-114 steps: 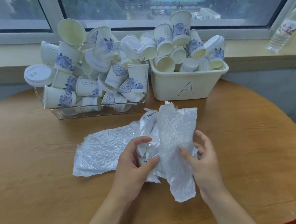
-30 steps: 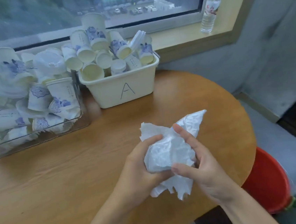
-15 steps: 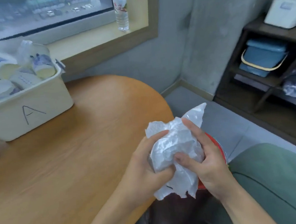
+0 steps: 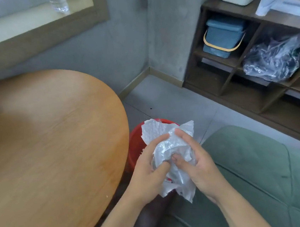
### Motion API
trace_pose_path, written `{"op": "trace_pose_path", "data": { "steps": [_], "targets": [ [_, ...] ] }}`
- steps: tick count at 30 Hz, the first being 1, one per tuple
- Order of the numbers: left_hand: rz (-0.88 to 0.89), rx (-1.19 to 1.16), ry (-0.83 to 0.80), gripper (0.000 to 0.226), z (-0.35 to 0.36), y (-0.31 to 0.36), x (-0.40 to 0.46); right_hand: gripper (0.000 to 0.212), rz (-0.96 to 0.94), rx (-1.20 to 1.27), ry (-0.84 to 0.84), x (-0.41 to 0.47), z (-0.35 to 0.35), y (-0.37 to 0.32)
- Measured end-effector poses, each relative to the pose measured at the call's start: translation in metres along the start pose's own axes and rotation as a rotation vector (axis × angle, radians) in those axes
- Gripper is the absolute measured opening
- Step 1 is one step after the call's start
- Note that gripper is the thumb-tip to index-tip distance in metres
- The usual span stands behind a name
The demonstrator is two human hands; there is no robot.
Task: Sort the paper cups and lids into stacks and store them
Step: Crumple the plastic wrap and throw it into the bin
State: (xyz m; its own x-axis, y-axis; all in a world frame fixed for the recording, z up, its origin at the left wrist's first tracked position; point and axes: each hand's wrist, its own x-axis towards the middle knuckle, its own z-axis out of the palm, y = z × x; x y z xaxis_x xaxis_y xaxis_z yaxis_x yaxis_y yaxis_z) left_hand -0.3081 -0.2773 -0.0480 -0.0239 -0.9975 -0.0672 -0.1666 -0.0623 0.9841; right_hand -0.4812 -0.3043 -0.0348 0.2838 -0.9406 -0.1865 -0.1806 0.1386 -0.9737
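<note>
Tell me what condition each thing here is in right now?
Plastic wrapping: crumpled into a wad, held over the red bin.
Left hand: gripping the wrapping.
Right hand: gripping the wrapping.
Red bin: upright on the floor, mostly hidden.
Blue box: lid on, on the shelf.
Water bottle: standing on the windowsill.

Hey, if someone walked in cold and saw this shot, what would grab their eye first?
First, the crumpled plastic wrap low in the centre, gripped by the left hand and the right hand together. Right behind it, past the edge of the round wooden table, sits a red bin on the floor. At upper right, a dark shelf unit holds a blue basket.
</note>
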Motion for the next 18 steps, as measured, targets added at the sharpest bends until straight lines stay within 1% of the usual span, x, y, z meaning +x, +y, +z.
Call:
{"op": "trace_pose_path", "data": {
  "steps": [6, 10, 12, 15, 18],
  "targets": [
    [-0.076, 0.004, 0.040, 0.066, 0.021, -0.052, 0.021, 0.049, 0.057, -0.002, 0.083, 0.024, -0.008, 0.050],
    [-0.094, 0.042, 0.068, 0.060, 0.028, -0.086, 0.032, 0.043, 0.070, -0.048, 0.112, 0.048, -0.009, 0.078],
    [-0.110, 0.079, 0.084, 0.059, 0.025, -0.100, 0.038, 0.041, 0.067, -0.117, 0.128, 0.063, -0.008, 0.092],
    [-0.087, 0.192, 0.123, 0.065, 0.018, -0.122, 0.047, 0.042, 0.039, -0.268, 0.212, 0.083, -0.009, 0.110],
    [-0.148, 0.217, 0.160, 0.066, 0.015, -0.139, 0.057, 0.040, 0.036, -0.426, 0.297, 0.103, -0.010, 0.130]
  ]
}}
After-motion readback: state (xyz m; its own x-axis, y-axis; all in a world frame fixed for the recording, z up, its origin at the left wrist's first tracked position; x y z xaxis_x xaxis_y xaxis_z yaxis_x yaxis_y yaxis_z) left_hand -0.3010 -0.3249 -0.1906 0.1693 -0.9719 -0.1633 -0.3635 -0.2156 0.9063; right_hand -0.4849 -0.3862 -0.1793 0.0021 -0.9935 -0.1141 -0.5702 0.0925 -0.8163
